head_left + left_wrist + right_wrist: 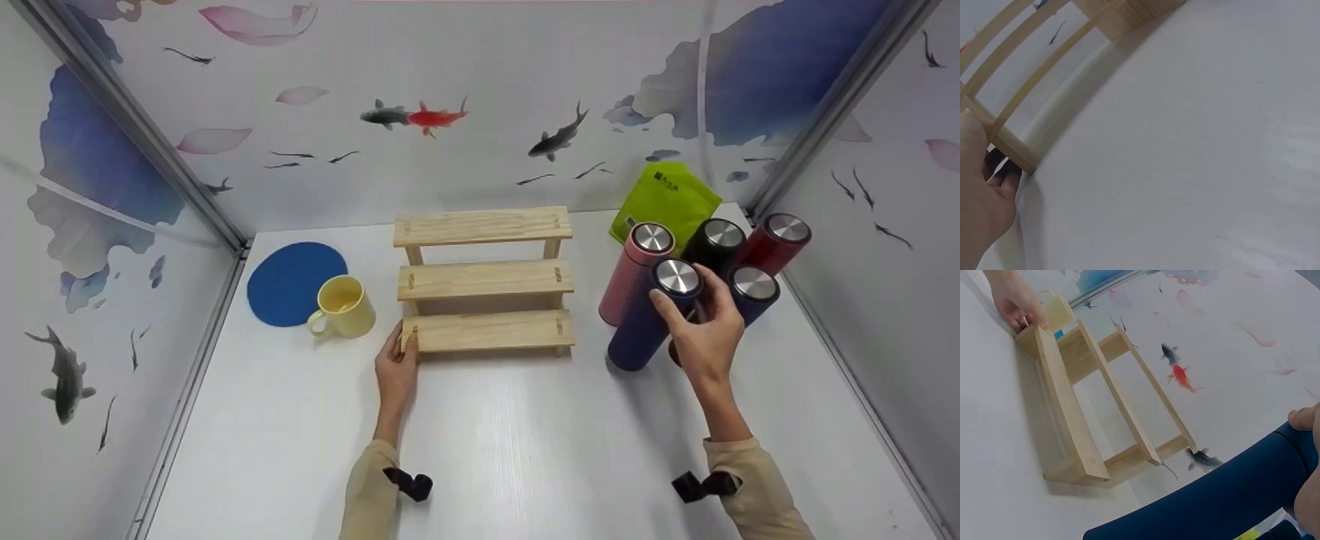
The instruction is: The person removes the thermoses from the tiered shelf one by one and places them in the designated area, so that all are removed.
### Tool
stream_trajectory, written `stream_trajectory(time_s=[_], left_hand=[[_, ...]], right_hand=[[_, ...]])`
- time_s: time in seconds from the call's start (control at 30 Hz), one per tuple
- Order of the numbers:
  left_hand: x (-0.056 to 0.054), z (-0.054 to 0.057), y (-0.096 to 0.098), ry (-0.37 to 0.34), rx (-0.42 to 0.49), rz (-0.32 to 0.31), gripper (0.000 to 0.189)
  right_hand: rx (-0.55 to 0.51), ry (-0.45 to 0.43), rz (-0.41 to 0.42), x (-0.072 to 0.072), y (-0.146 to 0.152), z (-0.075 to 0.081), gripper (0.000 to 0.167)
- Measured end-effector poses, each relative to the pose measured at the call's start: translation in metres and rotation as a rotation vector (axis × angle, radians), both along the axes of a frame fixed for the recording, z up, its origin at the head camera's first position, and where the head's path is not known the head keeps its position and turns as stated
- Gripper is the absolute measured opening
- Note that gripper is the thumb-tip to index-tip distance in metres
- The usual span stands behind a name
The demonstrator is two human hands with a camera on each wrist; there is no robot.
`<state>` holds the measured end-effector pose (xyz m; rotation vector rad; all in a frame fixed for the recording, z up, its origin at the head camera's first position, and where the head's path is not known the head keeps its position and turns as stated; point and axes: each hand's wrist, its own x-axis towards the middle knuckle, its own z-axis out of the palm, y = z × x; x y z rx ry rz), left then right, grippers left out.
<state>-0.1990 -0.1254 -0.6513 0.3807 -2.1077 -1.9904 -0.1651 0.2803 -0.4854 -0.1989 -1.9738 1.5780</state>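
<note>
A three-step wooden rack (486, 280) stands mid-table. At the left end of its lowest step, my left hand (396, 367) grips the wood, thumb on top and fingers around the side. My right hand (709, 337) holds a dark blue thermos (637, 330) near its silver-topped lid; the thermos leans in the head view, and its long body crosses the bottom of the right wrist view. Close around it are a pink thermos (624, 281), a black thermos (721, 238), a red thermos (780, 244) and a second dark blue thermos (756, 294), partly hidden by my right hand.
Left of the rack, a yellow mug (349, 311) stands by a round blue mat (292, 285), overlapping its edge in the head view. A lime green bag (664, 199) is behind the bottles by the back wall (480, 165). Printed side walls bound the white table (510, 450).
</note>
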Motion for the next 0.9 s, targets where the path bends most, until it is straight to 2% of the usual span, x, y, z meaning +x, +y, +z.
stream_trajectory(time_s=[0.2, 0.4, 0.73, 0.9], left_hand=[[-0.001, 0.0, 0.001, -0.002, 0.006, 0.006, 0.049], [-0.001, -0.001, 0.0, 0.006, 0.011, 0.0, 0.05], [-0.004, -0.002, -0.001, -0.005, 0.021, 0.002, 0.05], [-0.005, 0.003, -0.005, -0.032, -0.053, -0.031, 0.05]], right_hand=[[0.015, -0.046, -0.045, -0.002, 0.006, -0.014, 0.065], [0.011, -0.072, -0.056, -0.004, 0.01, -0.023, 0.065], [-0.008, -0.029, -0.055, -0.011, 0.01, -0.031, 0.065], [0.022, -0.048, -0.035, -0.009, 0.009, -0.031, 0.067]])
